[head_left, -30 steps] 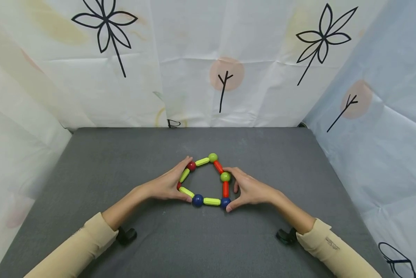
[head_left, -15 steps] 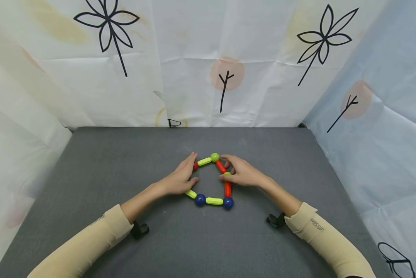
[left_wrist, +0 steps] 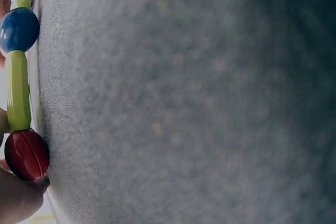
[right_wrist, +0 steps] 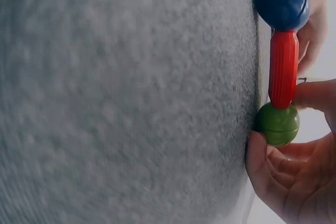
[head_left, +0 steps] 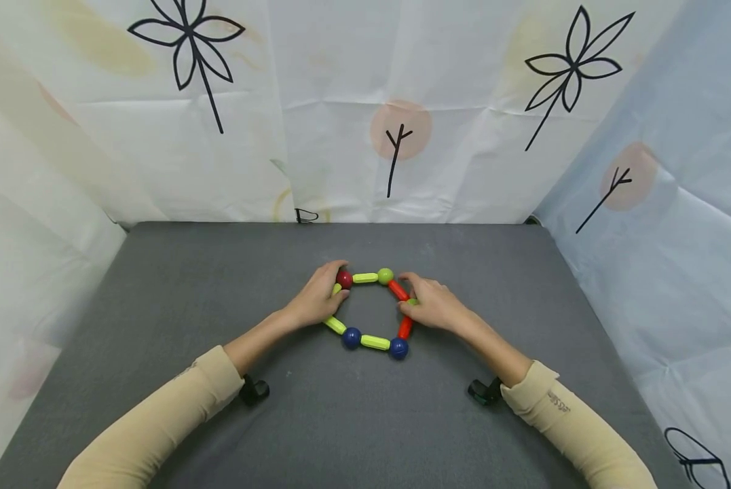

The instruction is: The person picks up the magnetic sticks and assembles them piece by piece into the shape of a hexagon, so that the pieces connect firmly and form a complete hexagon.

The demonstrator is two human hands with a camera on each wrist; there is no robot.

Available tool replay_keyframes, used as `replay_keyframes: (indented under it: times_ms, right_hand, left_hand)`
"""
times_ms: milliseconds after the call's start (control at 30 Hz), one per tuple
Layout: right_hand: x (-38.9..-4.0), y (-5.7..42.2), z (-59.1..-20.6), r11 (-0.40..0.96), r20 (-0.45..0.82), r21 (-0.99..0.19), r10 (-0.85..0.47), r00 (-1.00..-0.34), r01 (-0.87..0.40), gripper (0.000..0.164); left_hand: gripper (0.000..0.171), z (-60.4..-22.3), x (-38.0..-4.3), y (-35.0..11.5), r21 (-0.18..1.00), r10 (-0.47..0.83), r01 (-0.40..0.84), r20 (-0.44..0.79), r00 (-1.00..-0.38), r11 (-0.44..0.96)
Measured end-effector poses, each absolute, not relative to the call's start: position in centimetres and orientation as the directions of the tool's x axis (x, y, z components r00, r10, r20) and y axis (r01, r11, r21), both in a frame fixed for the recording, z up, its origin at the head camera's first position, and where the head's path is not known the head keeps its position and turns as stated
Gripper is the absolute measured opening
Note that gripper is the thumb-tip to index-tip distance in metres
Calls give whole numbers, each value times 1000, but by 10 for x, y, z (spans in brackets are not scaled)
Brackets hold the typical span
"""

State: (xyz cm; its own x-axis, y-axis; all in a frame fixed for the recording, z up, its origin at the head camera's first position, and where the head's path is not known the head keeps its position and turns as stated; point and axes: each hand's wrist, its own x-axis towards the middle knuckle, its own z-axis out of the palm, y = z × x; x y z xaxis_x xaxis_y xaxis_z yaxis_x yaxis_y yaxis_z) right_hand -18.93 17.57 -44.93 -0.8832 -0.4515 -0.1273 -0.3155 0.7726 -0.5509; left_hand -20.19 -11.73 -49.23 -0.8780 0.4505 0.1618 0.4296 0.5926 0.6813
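Observation:
A six-sided ring of toy building balls and rods lies on the grey table. My left hand (head_left: 320, 297) is on its left side, thumb inside the ring; in the left wrist view its fingers hold a red ball (left_wrist: 27, 155), which the hand hides in the head view. Just beyond is another red ball (head_left: 344, 279), joined by a yellow-green rod (head_left: 365, 278) to a green ball (head_left: 385, 276). My right hand (head_left: 435, 303) pinches the right-hand green ball (right_wrist: 277, 124) between two red rods (head_left: 405, 327). Two blue balls (head_left: 398, 348) form the near side, with a yellow-green rod (head_left: 375, 342) between them.
The grey table (head_left: 365, 421) extends around the ring. A white patterned cloth (head_left: 334, 136) stands behind it and along both sides. Each wrist carries a small black camera (head_left: 254, 391).
Both hands have shifted their hold away from the blue balls. The right-hand green ball has moved outward to the right, and the far red ball away from me, so the ring looks more even.

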Motion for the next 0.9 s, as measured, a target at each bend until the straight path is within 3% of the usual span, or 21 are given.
replay_keyframes:
  times_ms: [300,467,667,900]
  right_hand:
    - [-193,170,-431,781,-209,-564,-450,-868,-269,64]
    - [-195,171,-430,755,-214,-599,-471,-856,-266,61]
    - [-193,169,-433,740,-190,-611,-483,-854,-282,60]
    - [-191,167,-433,755,-201,-594,-474,-857,-278,61]
  left_hand:
    - [70,-474,-179,-110,726,250,205,47,-967,656]
    - [74,-484,-174,-111,756,214,193,72,-974,625]
    - [88,-480,-173,-109,765,267,228,77,-961,602]
    - [79,-465,-155,-105,738,227,174,30,-973,652]
